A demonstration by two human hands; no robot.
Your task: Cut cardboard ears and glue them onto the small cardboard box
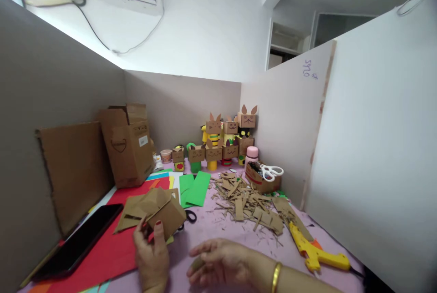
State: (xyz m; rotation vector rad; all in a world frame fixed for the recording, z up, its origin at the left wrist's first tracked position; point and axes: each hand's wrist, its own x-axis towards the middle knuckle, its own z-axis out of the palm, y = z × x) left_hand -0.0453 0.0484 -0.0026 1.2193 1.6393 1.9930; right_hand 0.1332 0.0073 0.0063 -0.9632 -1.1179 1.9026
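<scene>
My left hand [152,254] is closed on a small folded cardboard box [169,218], thumb on its near side. Behind the box lie flat cardboard pieces [136,206] on red paper. Black-handled scissors [191,216] are partly hidden just right of the box. My right hand [221,259], with a gold bangle on the wrist, hovers over the pink tabletop [205,224]. Its fingers are apart and slightly curled, and I see nothing held in them.
Cardboard scraps [239,199] are heaped centre-right. A yellow glue gun [314,250] lies at right, near white scissors [271,172] on a box. Cardboard animal figures [214,153] line the back. At left are a phone [80,240], red paper [118,256] and a tall carton [128,147].
</scene>
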